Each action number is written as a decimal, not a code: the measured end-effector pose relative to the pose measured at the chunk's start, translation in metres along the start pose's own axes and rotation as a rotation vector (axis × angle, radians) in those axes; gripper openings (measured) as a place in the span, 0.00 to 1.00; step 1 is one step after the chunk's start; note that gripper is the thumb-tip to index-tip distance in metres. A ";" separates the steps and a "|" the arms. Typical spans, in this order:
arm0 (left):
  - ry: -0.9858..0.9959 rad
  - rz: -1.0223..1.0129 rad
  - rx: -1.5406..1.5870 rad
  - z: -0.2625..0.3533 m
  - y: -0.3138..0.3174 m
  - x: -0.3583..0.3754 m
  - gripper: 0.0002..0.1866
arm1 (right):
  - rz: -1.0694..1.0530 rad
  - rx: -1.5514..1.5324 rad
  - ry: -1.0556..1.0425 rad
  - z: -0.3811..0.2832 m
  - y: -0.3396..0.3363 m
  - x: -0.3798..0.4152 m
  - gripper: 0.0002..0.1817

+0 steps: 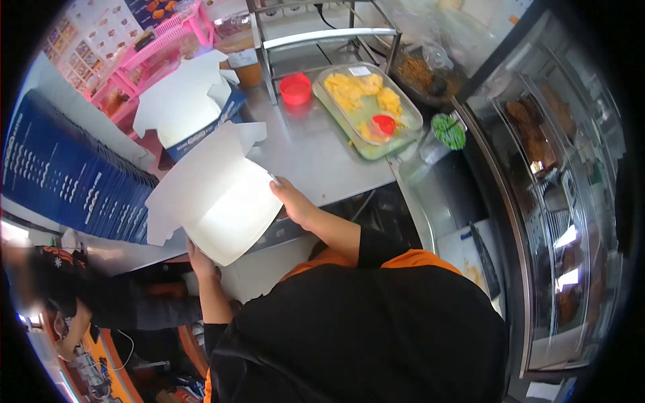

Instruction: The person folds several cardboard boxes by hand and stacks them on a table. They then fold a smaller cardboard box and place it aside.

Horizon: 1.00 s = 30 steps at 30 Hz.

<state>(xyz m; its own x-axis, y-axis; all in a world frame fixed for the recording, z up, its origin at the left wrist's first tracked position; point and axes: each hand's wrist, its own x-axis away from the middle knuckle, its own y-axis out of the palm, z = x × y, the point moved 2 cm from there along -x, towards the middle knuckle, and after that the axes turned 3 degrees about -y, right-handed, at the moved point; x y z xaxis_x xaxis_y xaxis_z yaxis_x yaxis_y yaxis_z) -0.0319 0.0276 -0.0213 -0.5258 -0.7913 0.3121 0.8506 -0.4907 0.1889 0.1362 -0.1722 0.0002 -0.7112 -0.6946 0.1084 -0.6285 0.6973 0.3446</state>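
An open cardboard takeaway box (235, 218), white inside, is held tilted in front of my body with its lid flaps raised. My right hand (290, 200) grips its right edge, thumb on the rim and the other fingers mostly hidden behind the wall. At the near left corner, my left hand (201, 260) supports the box from outside, its fingers partly hidden. Nothing shows inside the box. Just beyond it, another open box (178, 104), blue outside and white inside, stands on the steel counter (289, 138). A tall stack of flat blue boxes (74, 171) is to the left.
A tray of yellow food (346, 91) with a red cup in it sits at the back, beside a red bowl (295, 89). A container of chopped greens (448, 131), a knife (482, 255) and a glass display case (557, 195) are right. Another person (101, 289) stands lower left.
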 end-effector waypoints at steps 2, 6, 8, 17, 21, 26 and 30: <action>0.035 0.186 0.015 0.007 -0.030 0.026 0.26 | 0.062 -0.112 0.043 0.008 -0.002 0.018 0.31; 0.176 0.289 -0.079 0.025 -0.106 0.075 0.28 | 0.369 -0.067 0.091 0.011 -0.011 0.040 0.31; 0.161 0.324 0.013 0.030 -0.126 0.103 0.28 | 0.396 0.076 0.124 0.005 -0.017 0.045 0.35; 0.048 0.210 0.127 -0.024 -0.186 0.175 0.29 | 0.131 0.106 0.032 0.049 0.054 0.136 0.47; -0.111 0.014 0.199 -0.060 -0.176 0.197 0.26 | -0.282 0.043 0.230 0.082 0.091 0.207 0.44; -0.155 -0.069 0.192 -0.092 -0.157 0.203 0.24 | -0.174 -0.053 0.200 0.113 0.076 0.222 0.41; -0.243 -0.083 0.250 -0.137 -0.181 0.186 0.24 | 0.016 -0.094 0.228 0.115 0.067 0.234 0.36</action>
<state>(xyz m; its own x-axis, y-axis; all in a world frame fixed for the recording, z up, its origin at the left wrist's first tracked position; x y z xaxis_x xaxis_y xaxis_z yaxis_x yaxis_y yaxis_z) -0.2843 -0.0806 -0.1251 -0.6022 -0.6279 0.4930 0.7957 -0.4213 0.4352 -0.1087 -0.2674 -0.0583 -0.6243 -0.7133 0.3185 -0.5783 0.6961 0.4254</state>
